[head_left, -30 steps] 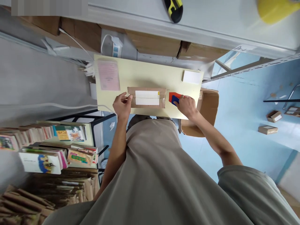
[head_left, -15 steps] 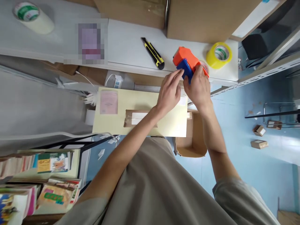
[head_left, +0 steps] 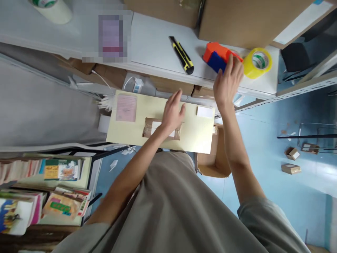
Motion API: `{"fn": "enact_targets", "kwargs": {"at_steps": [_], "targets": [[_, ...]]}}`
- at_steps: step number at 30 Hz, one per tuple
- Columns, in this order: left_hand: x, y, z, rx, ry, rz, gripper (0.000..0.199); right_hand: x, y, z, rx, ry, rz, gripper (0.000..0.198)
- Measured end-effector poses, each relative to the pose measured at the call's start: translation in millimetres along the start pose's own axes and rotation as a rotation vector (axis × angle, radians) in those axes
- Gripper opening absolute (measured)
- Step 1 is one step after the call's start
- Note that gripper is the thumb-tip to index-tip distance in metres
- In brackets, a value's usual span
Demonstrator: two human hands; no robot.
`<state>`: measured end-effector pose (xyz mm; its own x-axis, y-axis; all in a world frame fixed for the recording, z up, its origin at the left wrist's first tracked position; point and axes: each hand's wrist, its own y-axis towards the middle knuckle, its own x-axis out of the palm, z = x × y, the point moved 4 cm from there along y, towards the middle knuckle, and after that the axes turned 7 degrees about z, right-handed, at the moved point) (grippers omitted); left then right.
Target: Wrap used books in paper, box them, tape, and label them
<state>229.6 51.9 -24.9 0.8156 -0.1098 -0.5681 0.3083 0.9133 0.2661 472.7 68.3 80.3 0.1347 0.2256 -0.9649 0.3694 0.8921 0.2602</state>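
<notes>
On the grey shelf lies an orange and blue tape dispenser (head_left: pixel 216 60), with my right hand (head_left: pixel 228 79) closed on its near end; the fingertips are partly hidden. My left hand (head_left: pixel 172 114) is open, fingers stretched out, with nothing in it. It hovers over a small taped cardboard box (head_left: pixel 148 128) with a white label, which lies on the pale yellow board (head_left: pixel 197 135). The hand covers part of the box. Left of the dispenser lies a yellow and black utility knife (head_left: pixel 182 56).
A roll of yellow tape (head_left: pixel 250 68) stands right of the dispenser. Large cartons (head_left: pixel 237 21) line the shelf's back. A pink sheet (head_left: pixel 126 108) and a white slip (head_left: pixel 205 111) lie on the board. Below its right side is an open carton (head_left: pixel 218 158); books (head_left: pixel 60 170) fill shelves at left.
My left hand has left the dispenser and moved down and left over the box. My right hand has set the dispenser lower on the shelf. The view has shifted slightly.
</notes>
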Motion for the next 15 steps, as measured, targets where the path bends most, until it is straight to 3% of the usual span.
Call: {"fn": "enact_targets", "kwargs": {"at_steps": [2,5,7,9,11,15], "targets": [[-28.5,-38.3,-46.6,-0.173,0.091,0.066,0.064,12.6,-49.4,-4.9,0.014,0.130,0.025,0.070],[-67.5,-103.5,-104.3,-0.469,0.191,0.181,0.061,60.4,-147.7,-26.0,-0.033,0.463,-0.221,0.075],[-80.7,-139.4,-125.3,-0.652,0.226,0.166,0.058,92.9,-211.0,-45.0,0.038,0.688,-0.355,0.084],[-82.3,-160.6,-131.4,-0.756,0.252,0.084,0.056,116.3,-258.3,-66.8,0.111,0.837,-0.457,0.092],[-78.4,-166.5,-127.8,-0.774,0.290,0.014,0.056,128.5,-283.3,-84.5,0.189,0.867,-0.499,0.097],[-70.9,-155.6,-116.3,-0.744,0.367,-0.050,0.061,135.7,-287.6,-101.2,0.335,0.727,-0.508,0.104]]}}
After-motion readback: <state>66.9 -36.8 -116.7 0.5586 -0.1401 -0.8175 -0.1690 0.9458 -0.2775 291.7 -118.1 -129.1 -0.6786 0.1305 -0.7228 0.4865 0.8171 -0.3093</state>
